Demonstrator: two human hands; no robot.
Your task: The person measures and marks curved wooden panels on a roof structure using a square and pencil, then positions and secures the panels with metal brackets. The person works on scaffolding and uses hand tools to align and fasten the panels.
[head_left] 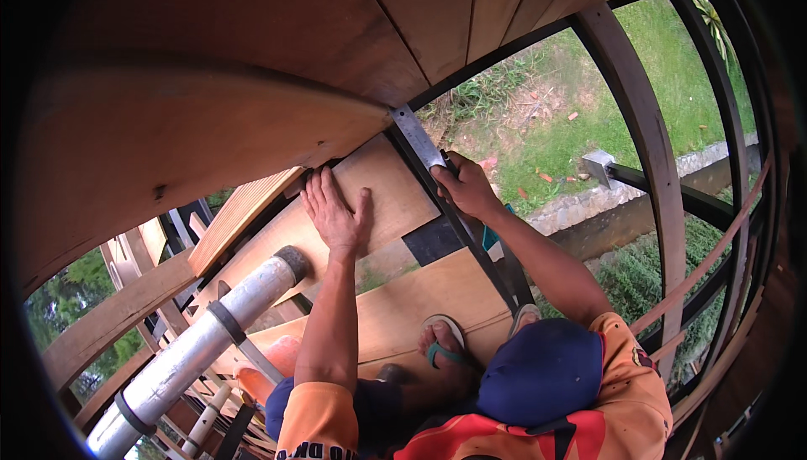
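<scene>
My left hand [334, 216] lies flat, fingers spread, on a light wooden board [382, 182] under the sloping wood panelling. To its right, my right hand [467, 186] is closed round the near end of a flat metal ruler [417, 136] with a hole at its far end. A short dark stick, perhaps a pencil, shows at the same fingers; its kind is unclear. The ruler lies along a dark beam at the board's right edge. Its near end is hidden by my right hand.
A metal pipe [214, 325] with dark bands slants up from the lower left. My sandalled foot [444, 342] stands on a second board [412, 300], with a gap between the boards. Dark curved posts [635, 115] stand at right; grass [538, 115] and a stone edging lie below.
</scene>
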